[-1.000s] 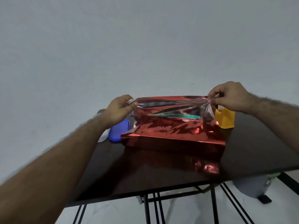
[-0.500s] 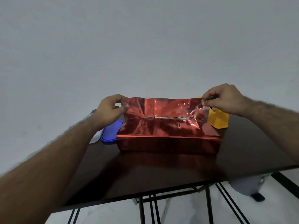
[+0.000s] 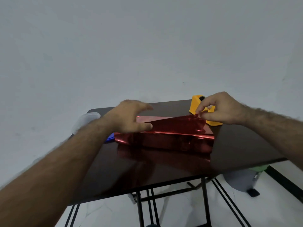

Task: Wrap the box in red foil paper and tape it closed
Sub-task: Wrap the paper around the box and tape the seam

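A dark table [image 3: 237, 145] fills the middle of the view, its far edge close against a pale wall [image 3: 147, 46] and its near edge running above black metal legs [image 3: 205, 202]. The box wrapped in red foil paper [image 3: 164, 141] lies on the far half of the tabletop, its long axis running left to right and slightly down toward the right, one long side facing the person. A broad strip of bare dark surface lies between that side and the near table edge, and more bare surface lies to the right of the box. The left hand [image 3: 129, 117] rests flat on the left part of the foil on top, fingers straight and spread, pressing the sheet down without gripping it. The right hand [image 3: 219, 108] pinches the foil's upper right corner between thumb and fingertips, holding that flap lifted so the sheet slopes up from left to right. Just behind the right hand a yellow tape dispenser [image 3: 196, 102] stands near the far right edge. At the far left corner sits a translucent container [image 3: 86, 118], and a blue lid [image 3: 110, 138] peeks out beside the box's left end, partly hidden by the left forearm.
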{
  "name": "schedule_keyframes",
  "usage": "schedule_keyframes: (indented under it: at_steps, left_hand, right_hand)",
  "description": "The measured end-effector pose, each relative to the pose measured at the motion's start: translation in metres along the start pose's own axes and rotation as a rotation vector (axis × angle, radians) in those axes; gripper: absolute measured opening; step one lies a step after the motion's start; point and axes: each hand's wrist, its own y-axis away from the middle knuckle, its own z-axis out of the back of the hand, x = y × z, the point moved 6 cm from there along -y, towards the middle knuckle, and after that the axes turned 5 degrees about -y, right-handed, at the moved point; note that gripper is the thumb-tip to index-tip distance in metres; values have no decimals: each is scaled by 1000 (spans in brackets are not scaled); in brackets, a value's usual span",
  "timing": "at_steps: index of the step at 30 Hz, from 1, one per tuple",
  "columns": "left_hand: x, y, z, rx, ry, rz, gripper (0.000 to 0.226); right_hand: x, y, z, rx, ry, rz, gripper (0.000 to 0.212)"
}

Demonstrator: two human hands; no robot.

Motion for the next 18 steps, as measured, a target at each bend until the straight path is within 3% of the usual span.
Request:
schedule_keyframes:
  at_steps: [2, 5, 7, 8, 12, 15, 18]
  left_hand:
    - [-4, -2, -10, 102, -83, 9, 66]
    - [-1, 1, -15, 116, -61, 2, 39]
    - [-1, 6, -16, 114, -27, 18, 34]
    - [-2, 9, -16, 118, -14, 29, 38]
    - [-11, 18, -18, 97, -10, 21, 55]
    - [-15, 21, -20, 86, -55, 21, 63]
    - [-16, 21, -24, 53, -100, 27, 62]
  right_hand:
    - [4, 3, 1, 39, -8, 4, 36]
    - [9, 11, -3, 148, 40, 34, 27]
    - [15, 15, -8, 179, 21, 58, 9]
    - [19, 17, -8, 166, -3, 71, 12]
    - [44, 21, -18, 115, 124, 69, 69]
    - [57, 17, -43, 189, 310, 78, 108]
    - [59, 13, -68, 251, 489, 122, 104]
